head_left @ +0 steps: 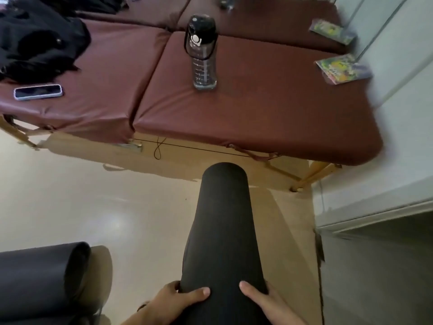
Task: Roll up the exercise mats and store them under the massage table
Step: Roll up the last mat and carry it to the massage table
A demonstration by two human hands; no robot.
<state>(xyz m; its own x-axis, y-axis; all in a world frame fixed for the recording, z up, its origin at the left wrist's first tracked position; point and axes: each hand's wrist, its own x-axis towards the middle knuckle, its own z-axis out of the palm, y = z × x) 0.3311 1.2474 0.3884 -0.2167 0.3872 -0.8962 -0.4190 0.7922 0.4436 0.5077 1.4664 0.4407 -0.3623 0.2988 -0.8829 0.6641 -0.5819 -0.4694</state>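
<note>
Head view: both hands clasp the near end of a rolled black mat (222, 231). The left hand (173, 299) curls round its left side with the thumb laid over the top, and the right hand (262, 301) wraps the right side the same way. From the grip the roll runs straight ahead, and its far end lies just short of the massage table (257, 118) edge, above the floor. Beyond the grip, on the maroon padding, a water bottle (202, 52) stands upright. Farther left lie a phone (38, 91) and dark clothing (35, 38); to the right, a colourful packet (343, 69). Left of the grip, well apart, lies a second rolled mat (42, 277).
</note>
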